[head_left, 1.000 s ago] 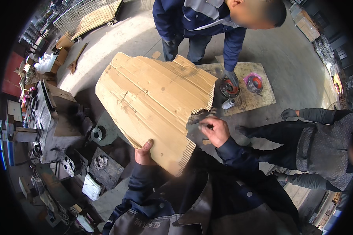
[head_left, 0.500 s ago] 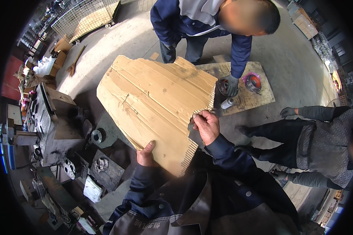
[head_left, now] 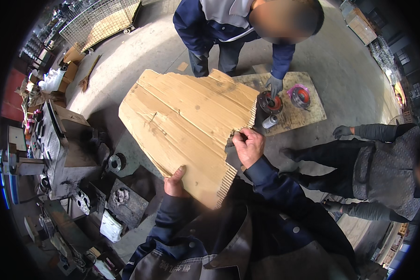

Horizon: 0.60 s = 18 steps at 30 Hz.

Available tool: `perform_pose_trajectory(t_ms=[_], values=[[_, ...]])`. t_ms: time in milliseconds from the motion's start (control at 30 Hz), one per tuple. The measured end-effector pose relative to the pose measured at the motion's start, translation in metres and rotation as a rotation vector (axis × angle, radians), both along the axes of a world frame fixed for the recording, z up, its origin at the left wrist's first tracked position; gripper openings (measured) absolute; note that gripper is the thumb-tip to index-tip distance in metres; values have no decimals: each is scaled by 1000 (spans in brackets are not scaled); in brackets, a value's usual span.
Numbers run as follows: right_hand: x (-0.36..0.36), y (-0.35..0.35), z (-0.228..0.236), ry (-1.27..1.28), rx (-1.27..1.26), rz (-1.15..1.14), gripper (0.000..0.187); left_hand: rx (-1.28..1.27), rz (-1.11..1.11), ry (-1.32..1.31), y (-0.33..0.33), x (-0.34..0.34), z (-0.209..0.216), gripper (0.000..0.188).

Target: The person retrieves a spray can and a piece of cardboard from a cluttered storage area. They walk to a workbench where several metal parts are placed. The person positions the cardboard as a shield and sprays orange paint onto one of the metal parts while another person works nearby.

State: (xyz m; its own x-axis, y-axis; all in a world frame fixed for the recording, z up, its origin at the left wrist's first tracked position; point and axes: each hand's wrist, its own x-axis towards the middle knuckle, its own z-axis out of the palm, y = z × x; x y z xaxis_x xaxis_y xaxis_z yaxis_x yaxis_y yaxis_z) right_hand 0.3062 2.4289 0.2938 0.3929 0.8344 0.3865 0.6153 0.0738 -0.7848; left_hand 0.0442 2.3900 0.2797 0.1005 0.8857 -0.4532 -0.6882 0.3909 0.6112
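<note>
A large brown sheet of corrugated cardboard, with torn, ragged edges and long creases, is held up in front of me. My left hand grips its lower left edge, thumb on top and the other fingers hidden underneath. At the right edge, next to a torn notch, my right hand is closed in a pinch on the cardboard. Beyond the sheet, a co-worker's gloved hand reaches down to a round dark metal part with a red inside.
A worn board on the floor carries a second red-centred part and a spray can. Another person stands at the right. Machinery is at left; a wire cage cart stands far back.
My right hand has shifted slightly along the torn edge, its fingers curled tighter. The cardboard has moved a little. The co-worker's gloved hand has lifted, uncovering more of the round part.
</note>
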Motion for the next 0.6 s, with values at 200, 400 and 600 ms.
perform_pose_trajectory(t_ms=[200, 400, 600], values=[[4, -6, 13, -238, -11, -33, 12, 13, -28, 2, 1, -5, -11, 74], [4, -7, 21, -340, 36, -26, 13, 33, -21, 9, 1, -4, -14, 75], [12, -10, 30, -506, 16, 0, 13, 31, -12, 21, 0, -2, -6, 74]])
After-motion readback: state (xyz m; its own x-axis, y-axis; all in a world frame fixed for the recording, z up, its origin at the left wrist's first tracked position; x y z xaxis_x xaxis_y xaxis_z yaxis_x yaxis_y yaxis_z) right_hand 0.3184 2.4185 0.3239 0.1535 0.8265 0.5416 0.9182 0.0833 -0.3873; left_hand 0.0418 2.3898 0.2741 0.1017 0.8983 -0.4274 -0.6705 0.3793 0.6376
